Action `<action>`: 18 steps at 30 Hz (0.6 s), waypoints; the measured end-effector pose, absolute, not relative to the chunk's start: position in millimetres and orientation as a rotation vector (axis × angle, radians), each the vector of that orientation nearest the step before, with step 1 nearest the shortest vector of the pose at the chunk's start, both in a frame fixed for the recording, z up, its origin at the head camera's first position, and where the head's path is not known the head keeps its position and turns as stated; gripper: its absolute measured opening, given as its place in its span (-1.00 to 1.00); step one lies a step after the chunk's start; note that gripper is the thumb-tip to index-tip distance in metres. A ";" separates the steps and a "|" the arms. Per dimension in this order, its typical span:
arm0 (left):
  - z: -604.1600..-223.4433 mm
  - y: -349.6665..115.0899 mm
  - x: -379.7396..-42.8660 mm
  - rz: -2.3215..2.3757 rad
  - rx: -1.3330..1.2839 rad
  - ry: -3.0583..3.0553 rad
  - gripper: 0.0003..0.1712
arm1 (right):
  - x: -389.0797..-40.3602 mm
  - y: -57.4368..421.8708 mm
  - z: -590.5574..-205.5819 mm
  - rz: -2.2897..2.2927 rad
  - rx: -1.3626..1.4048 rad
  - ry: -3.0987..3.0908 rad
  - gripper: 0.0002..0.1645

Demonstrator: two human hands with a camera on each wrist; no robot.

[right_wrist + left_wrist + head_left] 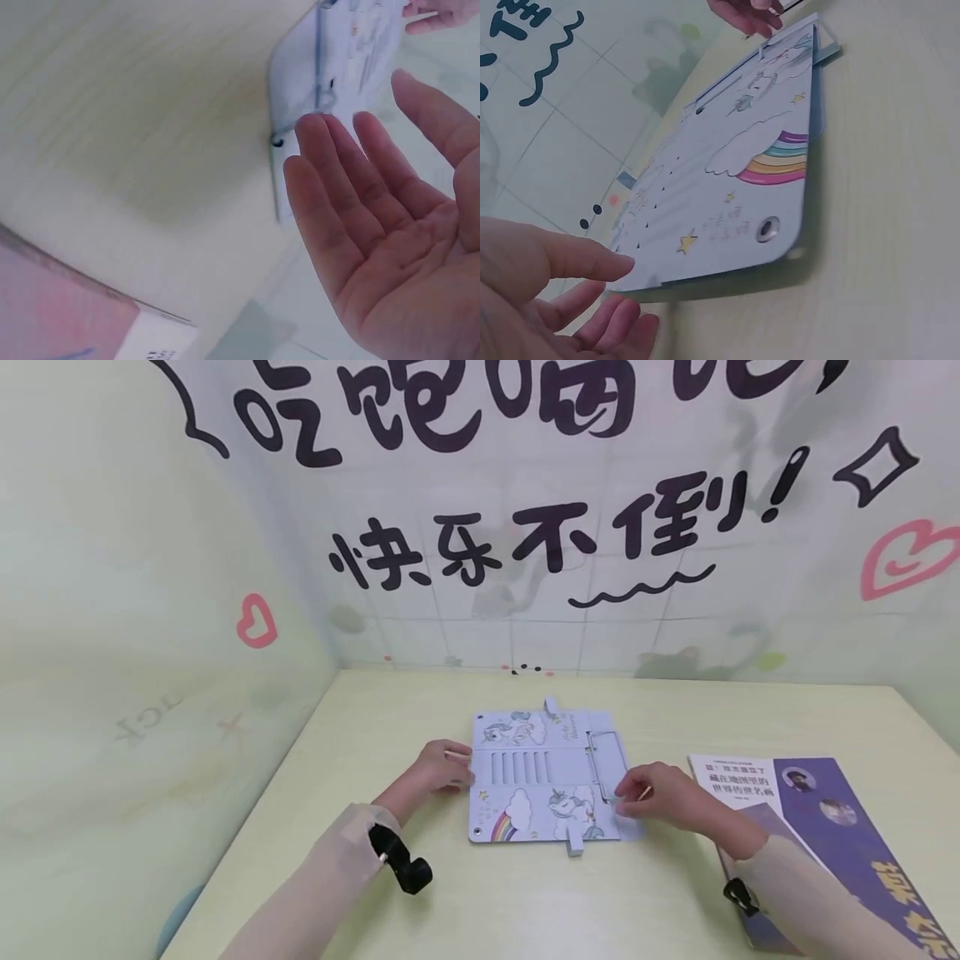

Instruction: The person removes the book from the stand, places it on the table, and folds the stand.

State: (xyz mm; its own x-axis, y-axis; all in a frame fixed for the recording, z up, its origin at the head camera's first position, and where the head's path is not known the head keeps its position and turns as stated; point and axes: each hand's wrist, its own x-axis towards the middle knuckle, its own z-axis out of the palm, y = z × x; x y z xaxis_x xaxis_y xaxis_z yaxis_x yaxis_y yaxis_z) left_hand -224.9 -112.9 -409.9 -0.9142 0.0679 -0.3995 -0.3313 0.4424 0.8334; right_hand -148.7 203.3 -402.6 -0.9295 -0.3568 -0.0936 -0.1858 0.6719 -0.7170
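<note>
A pale folding book stand [517, 768], printed with unicorns, clouds and a rainbow, lies flat on the table. Along its right part runs a wire bracket [606, 767], and small tabs jut from its far and near edges. My left hand [438, 767] is at the stand's left edge, fingers loosely bent; in the left wrist view the thumb [592, 261] overlaps the board's corner, and whether it presses cannot be told. At the right end, beside the bracket's near corner, is my right hand [660, 793]. Its palm and relaxed fingers [330, 187] show in the right wrist view, holding nothing visible.
A purple and white book [817, 810] lies on the table to the right, partly under my right forearm. Behind the table [390, 702] stands a printed wall sheet [480, 635] with large black characters. Another sheet [150, 652] closes the left side.
</note>
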 end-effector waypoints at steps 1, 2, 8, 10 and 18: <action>-407.5 -111.3 -228.7 1.462 -0.225 2.345 -0.48 | -145.5 203.2 -400.7 -1.118 -0.461 2.637 -0.81; -405.2 -108.7 -232.9 1.471 -0.226 2.357 -0.49 | -142.1 202.6 -399.3 -1.124 -0.480 2.618 -0.80; -394.9 -78.6 -258.6 1.477 -0.184 2.375 -0.58 | -121.8 192.3 -402.1 -1.158 -0.575 2.536 -0.81; -393.3 -66.5 -265.8 1.449 -0.155 2.363 -0.59 | -115.8 187.8 -405.8 -1.184 -0.588 2.509 -0.82; -397.3 -30.5 -287.0 1.318 0.008 2.348 -0.55 | -99.4 169.3 -417.8 -1.170 -0.642 2.508 -0.81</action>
State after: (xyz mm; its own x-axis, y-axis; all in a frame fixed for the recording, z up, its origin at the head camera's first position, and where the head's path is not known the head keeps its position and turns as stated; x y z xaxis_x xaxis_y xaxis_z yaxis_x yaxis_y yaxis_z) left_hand -287.0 -30.5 -397.3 -0.9010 0.2173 -0.3755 -0.2074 0.5447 0.8126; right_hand -99.4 169.3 -417.8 -0.8553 -0.5120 -0.0801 -0.2677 0.5688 -0.7777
